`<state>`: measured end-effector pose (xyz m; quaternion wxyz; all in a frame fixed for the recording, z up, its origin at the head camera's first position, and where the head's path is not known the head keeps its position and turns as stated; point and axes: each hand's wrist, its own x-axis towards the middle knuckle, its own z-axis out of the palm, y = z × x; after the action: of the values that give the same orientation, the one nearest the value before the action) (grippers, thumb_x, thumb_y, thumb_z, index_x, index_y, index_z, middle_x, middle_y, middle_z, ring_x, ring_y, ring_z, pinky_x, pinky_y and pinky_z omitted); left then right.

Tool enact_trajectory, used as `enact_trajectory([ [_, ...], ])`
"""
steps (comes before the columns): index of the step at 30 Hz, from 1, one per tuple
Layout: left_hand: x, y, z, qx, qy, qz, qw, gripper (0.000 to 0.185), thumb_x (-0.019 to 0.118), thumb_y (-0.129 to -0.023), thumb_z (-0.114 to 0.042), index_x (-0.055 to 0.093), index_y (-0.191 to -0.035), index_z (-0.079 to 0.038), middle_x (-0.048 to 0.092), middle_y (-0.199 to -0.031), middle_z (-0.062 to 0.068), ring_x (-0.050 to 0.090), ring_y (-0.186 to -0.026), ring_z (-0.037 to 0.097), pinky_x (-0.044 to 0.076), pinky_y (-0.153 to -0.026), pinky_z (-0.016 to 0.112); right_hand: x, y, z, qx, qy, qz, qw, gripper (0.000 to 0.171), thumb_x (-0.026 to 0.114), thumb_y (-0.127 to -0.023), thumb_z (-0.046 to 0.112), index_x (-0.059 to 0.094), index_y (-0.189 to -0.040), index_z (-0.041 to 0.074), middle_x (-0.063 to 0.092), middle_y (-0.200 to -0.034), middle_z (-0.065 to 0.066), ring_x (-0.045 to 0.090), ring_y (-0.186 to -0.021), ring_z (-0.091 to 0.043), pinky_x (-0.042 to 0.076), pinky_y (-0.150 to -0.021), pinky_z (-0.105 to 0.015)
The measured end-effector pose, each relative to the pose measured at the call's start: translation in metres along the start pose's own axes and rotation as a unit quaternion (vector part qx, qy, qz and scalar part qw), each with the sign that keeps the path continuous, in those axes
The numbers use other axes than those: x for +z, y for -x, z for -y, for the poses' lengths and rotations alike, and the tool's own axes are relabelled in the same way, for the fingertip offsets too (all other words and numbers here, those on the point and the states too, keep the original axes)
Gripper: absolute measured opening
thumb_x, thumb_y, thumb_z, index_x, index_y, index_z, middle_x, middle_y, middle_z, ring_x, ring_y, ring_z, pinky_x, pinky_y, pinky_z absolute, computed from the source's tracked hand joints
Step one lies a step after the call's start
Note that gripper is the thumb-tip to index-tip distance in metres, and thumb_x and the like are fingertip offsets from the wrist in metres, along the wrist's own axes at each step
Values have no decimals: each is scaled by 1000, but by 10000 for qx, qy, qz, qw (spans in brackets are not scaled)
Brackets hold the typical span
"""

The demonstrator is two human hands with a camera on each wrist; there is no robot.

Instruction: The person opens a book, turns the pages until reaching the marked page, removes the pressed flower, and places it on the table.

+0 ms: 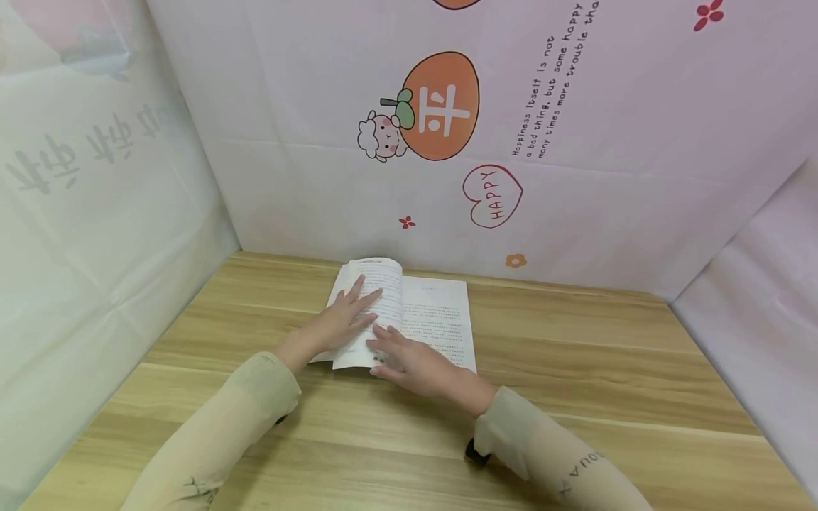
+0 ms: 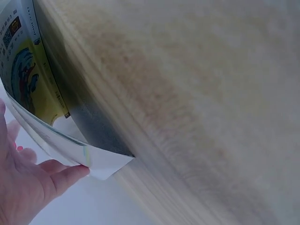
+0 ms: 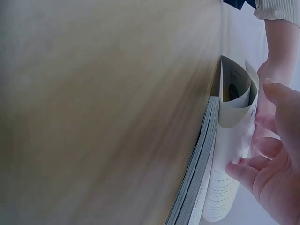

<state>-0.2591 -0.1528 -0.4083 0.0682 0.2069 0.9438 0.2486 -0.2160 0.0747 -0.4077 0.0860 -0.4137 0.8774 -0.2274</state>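
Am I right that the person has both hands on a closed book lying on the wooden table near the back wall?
Not quite: the book is open, not closed. The head view shows printed pages spread flat, with the left hand pressing on the left page and the right hand at the lower edge of the pages. The rest holds: it lies on the wooden table near the back wall.

Backdrop wall [image 1: 319, 177] before me: "HAPPY" in red heart [image 1: 493, 196]; "Happiness itself is not a bad thing" slanting; my book [image 1: 434, 312] print illegible.
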Motion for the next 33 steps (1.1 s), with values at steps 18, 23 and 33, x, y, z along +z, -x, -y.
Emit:
enact_trajectory([
  [18,4,-5,-4,-75,-515,430,9977,58,34,-112,-45,25,-165,-23,-3,-170,20,-5,-145,63,10,-112,77,-2,-10,12,-467,276,739,9958,47,58,-106,37,57,-148,14,36,-162,-7,32,-149,-25,35,-116,-47],
  [23,3,-4,-5,-94,-468,555,9973,58,34,-112,-46,25,-165,-24,-1,-170,20,-4,-146,63,13,-111,78,-5,-7,10,-510,279,772,9953,49,59,-105,39,57,-148,15,39,-161,-6,25,-153,-23,36,-116,-46],
  [33,3,-2,-1,-302,-358,450,9979,60,35,-111,-49,26,-165,-22,-1,-170,18,-1,-145,64,18,-104,83,-21,11,-16,-347,219,525,9978,50,62,-104,36,56,-149,13,39,-161,-5,35,-148,-24,34,-117,-45],
])
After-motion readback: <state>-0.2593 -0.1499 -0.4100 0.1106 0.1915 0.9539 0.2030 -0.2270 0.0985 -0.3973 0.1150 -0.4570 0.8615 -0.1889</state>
